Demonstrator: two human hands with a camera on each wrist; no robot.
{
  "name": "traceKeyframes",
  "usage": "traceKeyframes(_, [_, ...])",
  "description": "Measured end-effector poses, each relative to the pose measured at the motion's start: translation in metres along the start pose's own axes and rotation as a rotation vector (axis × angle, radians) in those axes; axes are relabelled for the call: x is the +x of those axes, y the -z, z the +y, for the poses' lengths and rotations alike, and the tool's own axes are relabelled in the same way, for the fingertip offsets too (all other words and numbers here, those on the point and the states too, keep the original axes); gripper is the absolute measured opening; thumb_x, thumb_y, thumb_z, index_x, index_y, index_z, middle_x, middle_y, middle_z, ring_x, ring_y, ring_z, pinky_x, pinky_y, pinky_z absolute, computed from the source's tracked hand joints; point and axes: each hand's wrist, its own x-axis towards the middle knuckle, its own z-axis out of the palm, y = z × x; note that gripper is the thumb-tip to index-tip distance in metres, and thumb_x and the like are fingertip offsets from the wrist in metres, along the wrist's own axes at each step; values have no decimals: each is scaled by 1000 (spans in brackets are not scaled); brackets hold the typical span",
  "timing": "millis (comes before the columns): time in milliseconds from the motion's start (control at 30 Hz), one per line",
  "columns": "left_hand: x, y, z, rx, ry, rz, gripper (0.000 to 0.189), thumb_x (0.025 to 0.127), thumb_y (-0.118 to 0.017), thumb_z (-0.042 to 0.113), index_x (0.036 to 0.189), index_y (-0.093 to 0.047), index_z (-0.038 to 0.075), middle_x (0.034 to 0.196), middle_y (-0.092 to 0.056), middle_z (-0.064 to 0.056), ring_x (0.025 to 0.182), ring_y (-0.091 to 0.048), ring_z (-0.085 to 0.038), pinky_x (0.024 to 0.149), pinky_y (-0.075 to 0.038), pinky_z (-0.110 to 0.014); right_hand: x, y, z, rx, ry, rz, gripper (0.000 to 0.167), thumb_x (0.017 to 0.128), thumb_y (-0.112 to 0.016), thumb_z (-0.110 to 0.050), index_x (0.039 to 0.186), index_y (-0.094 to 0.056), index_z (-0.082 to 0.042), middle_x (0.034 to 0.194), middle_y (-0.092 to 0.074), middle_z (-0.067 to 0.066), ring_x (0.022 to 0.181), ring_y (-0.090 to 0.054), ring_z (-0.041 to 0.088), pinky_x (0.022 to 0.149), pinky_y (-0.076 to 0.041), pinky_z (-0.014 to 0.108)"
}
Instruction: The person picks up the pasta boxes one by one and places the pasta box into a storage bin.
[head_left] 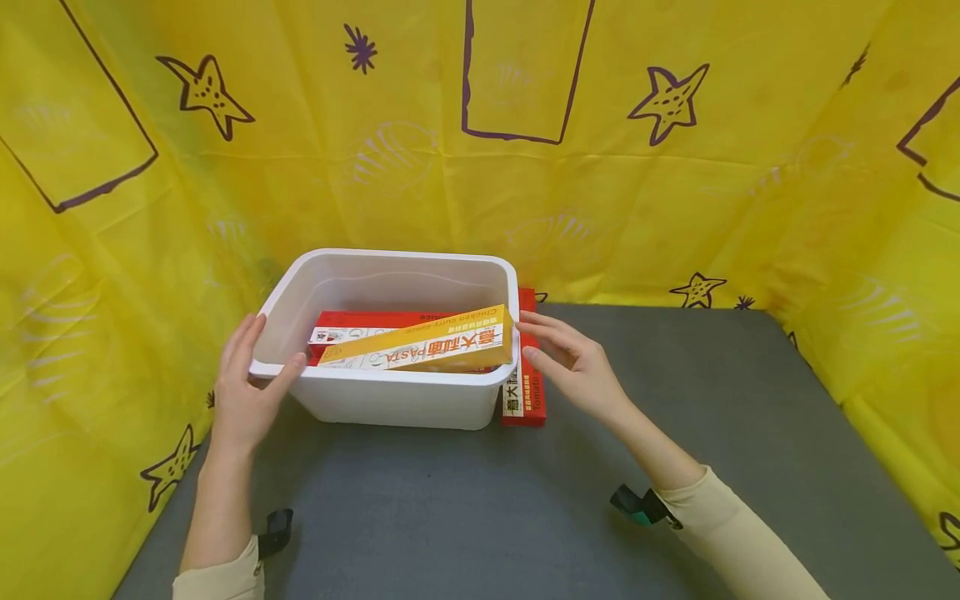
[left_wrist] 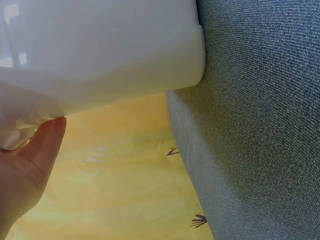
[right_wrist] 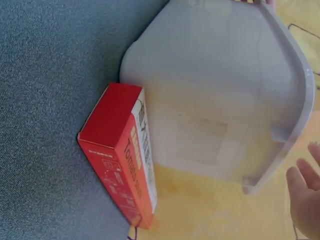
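Observation:
A white plastic bin (head_left: pixel 405 400) stands on the grey table, holding a yellow pasta box (head_left: pixel 420 342) that lies slanted over red boxes (head_left: pixel 360 319). My left hand (head_left: pixel 246 396) grips the bin's front left corner, thumb at the front rim and fingers along the left side. Beside the bin's right rim is my right hand (head_left: pixel 577 367), fingers spread and relaxed, with nothing held. In the right wrist view its fingertips (right_wrist: pixel 297 180) show just off the rim. A red tomato sauce pasta box (right_wrist: pixel 120 150) lies on the table against the bin's right side, partly hidden under the rim in the head view.
Yellow cloth (head_left: pixel 450 183) printed with starfish and shells hangs behind and along both sides. The grey tabletop (head_left: pixel 450 508) stretches in front of the bin and to its right. Dark straps (head_left: pixel 637 504) are at both wrists.

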Motion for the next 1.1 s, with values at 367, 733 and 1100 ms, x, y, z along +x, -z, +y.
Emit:
traceKeyframes(367, [-1,-1,1,-20,-9,7,72,89,-68,30,152,-34,31,157,-25,10,142,-26,-24,106,-34,-57,-6,0,-27,-21,-14,0,35,91,-63,3,126,-60,9,136,-53,22,131,-47,29,100,-44,35])
traceKeyframes(733, [0,-2,0,-13,-19,11,72,89,-69,30,152,-35,31,157,-26,11,140,-28,-23,106,-35,-57,-11,5,11,21,-23,44,40,90,-67,-1,130,-60,-2,134,-57,9,128,-50,20,101,-43,41])
traceKeyframes(1100, [0,-2,-1,-21,-18,9,72,89,-68,30,152,-35,32,157,-26,11,141,-27,-23,107,-33,-57,-19,6,12,-22,-166,93,56,89,-70,-6,140,-48,-1,143,-49,13,132,-45,28,106,-39,45])
